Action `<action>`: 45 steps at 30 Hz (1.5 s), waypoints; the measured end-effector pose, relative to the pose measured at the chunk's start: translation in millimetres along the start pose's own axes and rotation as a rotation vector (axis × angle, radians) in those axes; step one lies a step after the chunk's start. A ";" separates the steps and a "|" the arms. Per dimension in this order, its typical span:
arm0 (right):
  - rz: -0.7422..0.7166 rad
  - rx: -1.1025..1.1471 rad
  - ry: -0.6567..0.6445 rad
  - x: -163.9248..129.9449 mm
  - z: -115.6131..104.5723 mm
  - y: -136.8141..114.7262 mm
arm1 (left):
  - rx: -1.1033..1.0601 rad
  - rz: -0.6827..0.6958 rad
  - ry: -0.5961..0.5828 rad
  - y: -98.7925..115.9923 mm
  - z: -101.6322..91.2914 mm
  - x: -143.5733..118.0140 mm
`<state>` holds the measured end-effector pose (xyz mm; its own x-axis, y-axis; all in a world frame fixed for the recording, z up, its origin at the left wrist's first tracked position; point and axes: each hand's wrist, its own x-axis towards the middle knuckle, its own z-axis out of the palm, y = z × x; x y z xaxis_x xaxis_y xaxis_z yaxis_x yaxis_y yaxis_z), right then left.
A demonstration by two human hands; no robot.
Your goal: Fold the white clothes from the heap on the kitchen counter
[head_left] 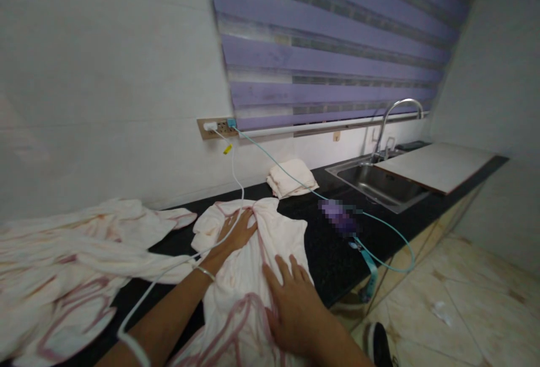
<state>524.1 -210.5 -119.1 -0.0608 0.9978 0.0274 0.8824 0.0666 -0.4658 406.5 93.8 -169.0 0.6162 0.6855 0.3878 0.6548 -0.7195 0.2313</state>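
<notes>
A white garment with pink trim (280, 232) lies on the black countertop, its near part bunched in folds. My left hand (238, 231) rests on its upper part near the pink-edged opening, fingers stretched out over the cloth. Lower down, my right hand (293, 305) lies flat on the right side of the garment with its fingers spread. Neither hand grips the cloth. A white cable (177, 265) passes over my left forearm, where a bangle (205, 271) sits at the wrist.
More white cloth with pink trim (84, 243) is heaped at left. A folded white cloth (292, 177) lies by the wall socket (217, 128). A teal cable (274, 159) runs to a blurred purple item (340, 218). Beyond are a steel sink (371, 184) and a white board (439, 164).
</notes>
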 end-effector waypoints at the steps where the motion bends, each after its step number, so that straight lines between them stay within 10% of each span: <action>1: 0.005 0.009 0.001 -2.6 -4.5 5.1 | 0.003 -0.003 -0.001 0.1 -0.1 0.2; 11: 0.232 -0.155 0.097 26.7 -77.6 65.9 | 0.036 -0.047 -0.049 -3.3 6.9 2.7; 23: 0.648 -0.095 0.321 89.1 -34.3 46.7 | 0.025 -0.026 -0.023 -8.4 9.8 1.8; 29: 0.523 -0.040 0.232 93.8 -53.1 92.3 | 0.011 -0.025 -0.014 -11.5 13.7 2.8; 34: 0.411 0.065 0.458 100.7 -71.7 131.0 | -0.012 0.030 -0.034 -6.2 9.4 2.1; 45: 0.228 0.839 0.879 98.1 -82.5 126.8 | -0.025 0.037 -0.031 -5.9 9.5 1.2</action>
<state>668.5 -103.8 -102.5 0.6752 0.6716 0.3051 0.2402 0.1909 -0.9518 407.5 99.9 -178.4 0.6536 0.6611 0.3684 0.6204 -0.7468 0.2394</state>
